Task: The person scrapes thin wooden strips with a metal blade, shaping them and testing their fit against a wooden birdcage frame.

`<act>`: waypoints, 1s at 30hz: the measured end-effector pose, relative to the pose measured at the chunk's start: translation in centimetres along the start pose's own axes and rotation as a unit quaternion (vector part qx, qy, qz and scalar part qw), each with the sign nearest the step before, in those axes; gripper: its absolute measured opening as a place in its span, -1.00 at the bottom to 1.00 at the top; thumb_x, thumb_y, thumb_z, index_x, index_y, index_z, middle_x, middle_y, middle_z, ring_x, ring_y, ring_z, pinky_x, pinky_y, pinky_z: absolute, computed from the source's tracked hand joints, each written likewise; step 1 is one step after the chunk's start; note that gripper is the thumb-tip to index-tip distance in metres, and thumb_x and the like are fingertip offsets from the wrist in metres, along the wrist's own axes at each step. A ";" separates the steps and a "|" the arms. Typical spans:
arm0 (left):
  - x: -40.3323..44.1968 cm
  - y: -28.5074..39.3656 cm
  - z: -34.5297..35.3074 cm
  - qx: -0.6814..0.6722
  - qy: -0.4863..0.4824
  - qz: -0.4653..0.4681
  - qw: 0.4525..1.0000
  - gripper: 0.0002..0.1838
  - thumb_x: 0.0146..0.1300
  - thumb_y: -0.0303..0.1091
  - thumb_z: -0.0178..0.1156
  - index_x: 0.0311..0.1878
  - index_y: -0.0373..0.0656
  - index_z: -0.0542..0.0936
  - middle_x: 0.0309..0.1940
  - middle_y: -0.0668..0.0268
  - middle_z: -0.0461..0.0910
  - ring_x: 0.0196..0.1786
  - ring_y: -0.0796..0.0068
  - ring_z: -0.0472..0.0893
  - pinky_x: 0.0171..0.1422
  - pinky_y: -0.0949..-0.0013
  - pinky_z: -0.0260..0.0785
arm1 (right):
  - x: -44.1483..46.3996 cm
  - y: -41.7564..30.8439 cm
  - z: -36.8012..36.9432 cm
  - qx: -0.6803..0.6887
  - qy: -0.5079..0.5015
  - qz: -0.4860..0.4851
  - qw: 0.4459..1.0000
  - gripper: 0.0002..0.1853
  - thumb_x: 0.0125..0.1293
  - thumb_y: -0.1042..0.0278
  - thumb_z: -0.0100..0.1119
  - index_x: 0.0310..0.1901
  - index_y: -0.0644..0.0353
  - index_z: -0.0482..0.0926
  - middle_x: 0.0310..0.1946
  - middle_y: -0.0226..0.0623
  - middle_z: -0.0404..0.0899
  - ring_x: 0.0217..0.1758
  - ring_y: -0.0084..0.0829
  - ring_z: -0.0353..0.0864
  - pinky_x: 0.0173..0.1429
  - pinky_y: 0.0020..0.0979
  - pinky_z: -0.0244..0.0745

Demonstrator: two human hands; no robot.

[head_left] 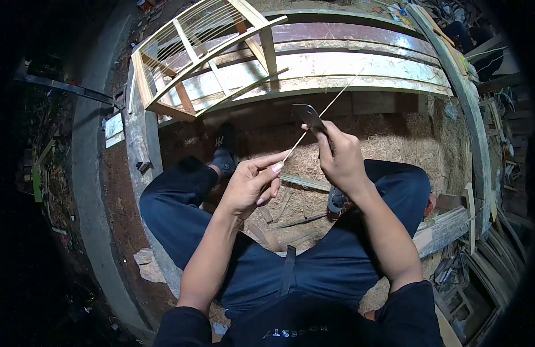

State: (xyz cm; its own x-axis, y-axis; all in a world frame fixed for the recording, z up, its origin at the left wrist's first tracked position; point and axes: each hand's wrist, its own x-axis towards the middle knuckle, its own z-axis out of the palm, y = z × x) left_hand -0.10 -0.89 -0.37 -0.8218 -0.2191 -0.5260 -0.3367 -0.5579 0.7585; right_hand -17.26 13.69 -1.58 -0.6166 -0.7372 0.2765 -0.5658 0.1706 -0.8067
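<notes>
While the person sat with both knees bent apart, the left hand point(251, 186) held the lower part of a thin stick point(341, 93) between the thumb and the first finger, and its other fingers were curled in toward the palm. The stick was pale, narrow and almost straight, and it had a light yellowish colour. It was above the ground, in front of the person, and it slanted from the left hand up to the right, so that its far end showed over the pale planks point(313, 65) of the bench.

The right hand point(340, 155) gripped a dark, flat blade point(309, 114) with a rounded end. The thumb and fingers were closed around its lower part, but how each finger pressed, I cannot tell. The stick passed close by the blade, near the fingertips; whether the edge touched it was not clear.

Toward the upper left, a wooden frame point(193, 53) with curved sides and many thin rods rested on the planks. Below the hands, wood scraps point(266, 214) and shavings point(384, 144) covered the ground between the two shoes.
</notes>
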 end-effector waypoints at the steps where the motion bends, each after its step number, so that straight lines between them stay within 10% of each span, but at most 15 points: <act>1: 0.1 -0.2 -0.1 0.002 0.000 0.002 1.000 -0.56 0.59 -0.38 0.13 0.46 -0.27 0.51 -0.69 0.44 0.46 -0.74 0.78 0.23 -0.61 0.62 0.09 | -0.1 -0.1 0.1 -0.013 -0.008 0.016 1.000 -0.74 0.49 0.56 0.10 0.13 0.22 0.65 -0.34 0.01 0.72 -0.42 -0.08 0.72 -0.32 -0.14 0.55; 24: 0.1 -0.8 -0.9 -0.076 0.025 0.018 0.997 -0.55 0.60 -0.41 0.08 0.48 -0.32 0.47 -0.68 0.40 0.47 -0.77 0.78 0.20 -0.63 0.63 0.11 | -3.1 -2.9 3.1 -0.106 -0.069 -0.129 0.984 -0.44 0.41 0.54 0.16 0.42 0.46 0.41 -0.42 0.08 0.70 -0.49 -0.11 0.74 -0.37 -0.12 0.66; 30: 0.0 -0.6 -0.1 -0.084 0.002 0.038 0.996 -0.56 0.60 -0.42 0.05 0.45 -0.36 0.47 -0.68 0.41 0.46 -0.79 0.78 0.19 -0.67 0.63 0.09 | -1.9 -2.5 2.0 -0.114 -0.055 -0.040 0.991 -0.42 0.38 0.60 0.19 0.44 0.30 0.42 -0.33 0.16 0.70 -0.41 0.02 0.76 -0.31 -0.07 0.65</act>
State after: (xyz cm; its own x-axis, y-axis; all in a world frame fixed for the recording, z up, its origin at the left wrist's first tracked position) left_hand 0.19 -0.66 -0.84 -0.8396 -0.2689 -0.4720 -0.1918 -0.6663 0.7206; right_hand -13.55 13.34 -1.15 -0.5077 -0.8196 0.2657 -0.7279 0.2430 -0.6412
